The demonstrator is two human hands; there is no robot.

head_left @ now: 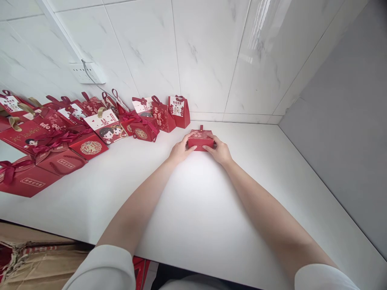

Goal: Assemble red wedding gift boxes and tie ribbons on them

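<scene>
A small red gift box (200,141) with a short ribbon loop on top stands on the white table, in front of the tiled wall. My left hand (181,150) grips its left side, thumb along the lower front edge. On the opposite side my right hand (220,150) holds the box the same way, its thumb also at the front. Both hands are closed around it, and the outer fingers are partly hidden behind the box's sides.
Several red gift boxes (63,159) with ribbons crowd the table's left side. A red box with a white label (179,112) stands against the wall. A socket (87,73) with a cable is on the wall. A grey panel (341,121) bounds the right; a cardboard carton (45,262) sits lower left.
</scene>
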